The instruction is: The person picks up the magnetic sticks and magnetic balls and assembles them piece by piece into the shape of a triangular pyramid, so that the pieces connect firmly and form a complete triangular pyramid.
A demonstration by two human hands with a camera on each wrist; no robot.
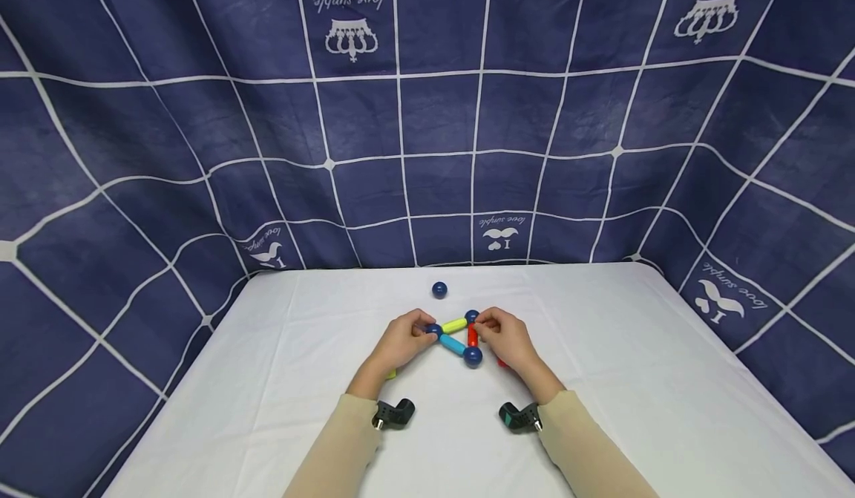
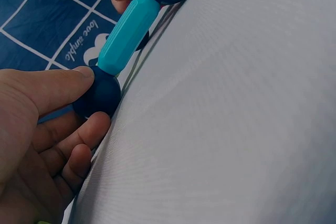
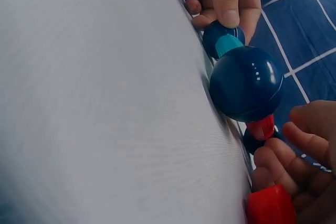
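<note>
A triangle of three dark blue balls joined by three rods lies on the white cloth. My left hand (image 1: 402, 341) pinches the left ball (image 2: 100, 95) between thumb and fingers. From that ball a light blue rod (image 1: 453, 344) runs to the near ball (image 1: 473, 356), and a yellow-green rod (image 1: 455, 325) to the far ball (image 1: 472, 316). A red rod (image 1: 473, 336) links the near and far balls. My right hand (image 1: 505, 338) has curled fingers at the red rod's far end, beside the far ball, and holds the rod there.
A loose dark blue ball (image 1: 439, 289) sits farther back on the white table (image 1: 300, 424). Another red piece (image 3: 272, 205) lies beneath my right hand. A yellow-green piece (image 1: 391, 373) shows beside my left wrist. Dark blue curtains (image 1: 441, 112) stand behind and at both sides.
</note>
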